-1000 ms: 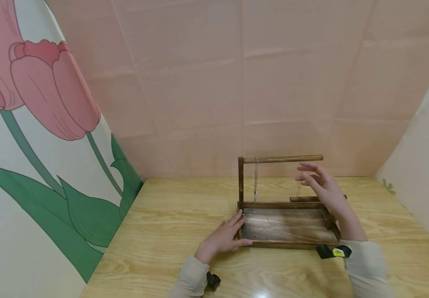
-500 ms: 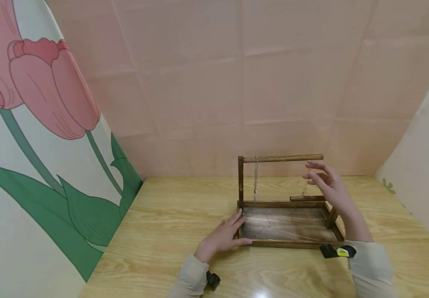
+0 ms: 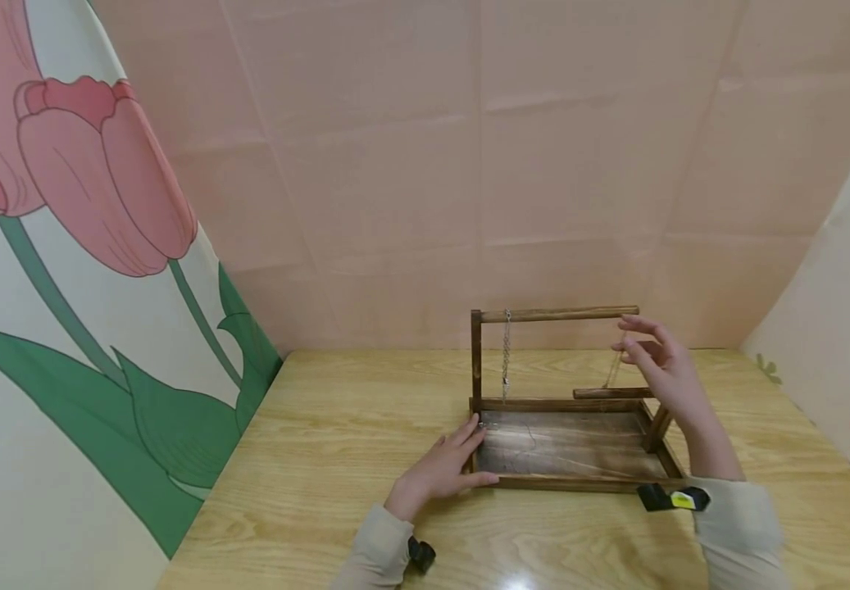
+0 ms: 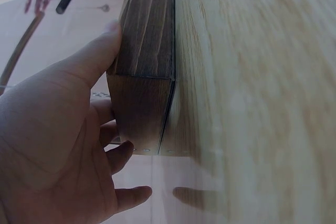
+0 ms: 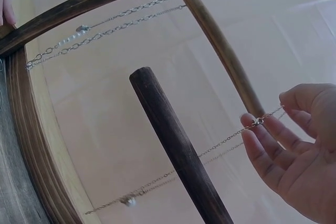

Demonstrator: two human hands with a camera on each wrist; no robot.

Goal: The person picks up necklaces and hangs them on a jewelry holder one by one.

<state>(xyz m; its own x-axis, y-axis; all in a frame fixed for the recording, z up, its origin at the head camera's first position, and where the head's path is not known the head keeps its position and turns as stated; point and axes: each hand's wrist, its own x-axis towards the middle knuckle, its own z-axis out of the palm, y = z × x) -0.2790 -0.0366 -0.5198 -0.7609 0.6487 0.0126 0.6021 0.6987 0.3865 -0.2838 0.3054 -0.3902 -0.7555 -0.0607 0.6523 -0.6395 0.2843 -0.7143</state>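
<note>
Held chain (image 5: 226, 141) rightward, seemingly near rod-end (image 3: 634, 310)

Booth-like indoor corner: plain pink backdrop (image 3: 395, 180), tulip-printed side hanging (image 3: 111, 176), wood-grain table (image 3: 336, 426).

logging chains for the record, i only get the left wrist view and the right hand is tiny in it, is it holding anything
Observer: Yes, the right hand holds a thin chain.
Operator: any other chain on the rack
Observer: A hanging chain is draped from the upper bar, near the end that meets the post.
Operator: and is the held one clear of the bars
Observer: In the right wrist view the lower bar crosses it; I can't tell whether it loops round.
</note>
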